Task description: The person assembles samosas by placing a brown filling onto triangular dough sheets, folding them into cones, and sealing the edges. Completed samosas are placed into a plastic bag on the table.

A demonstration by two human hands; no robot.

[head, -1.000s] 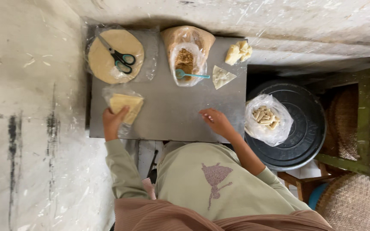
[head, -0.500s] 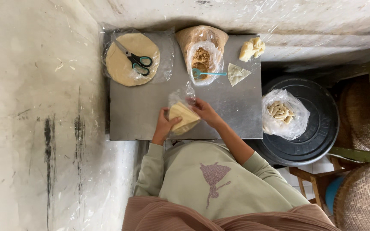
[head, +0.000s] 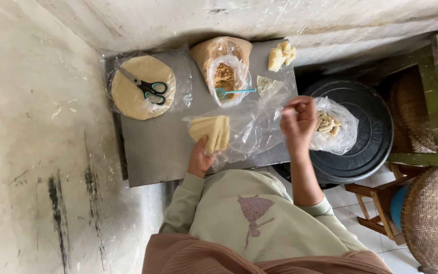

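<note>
My left hand (head: 200,158) grips a stack of pale yellow triangular dough sheets (head: 211,132) just above the grey metal tabletop (head: 150,152). My right hand (head: 298,121) is closed on the far end of the clear plastic bag (head: 257,126), stretched out between the two hands to the right of the stack. Behind it stands an open bag of brown filling (head: 224,76) with a teal spoon (head: 233,92) in it.
A round stack of wrappers in plastic (head: 139,87) with green-handled scissors (head: 147,88) lies at the back left. Folded pastries (head: 281,55) sit at the back right. A black round lid (head: 366,133) on the right carries a bag of pieces (head: 329,123). Wicker stools (head: 433,219) stand beside it.
The left hand brought the stack from the table's left toward the middle. The right hand pulled the plastic bag off to the right, so the sheets are now exposed.
</note>
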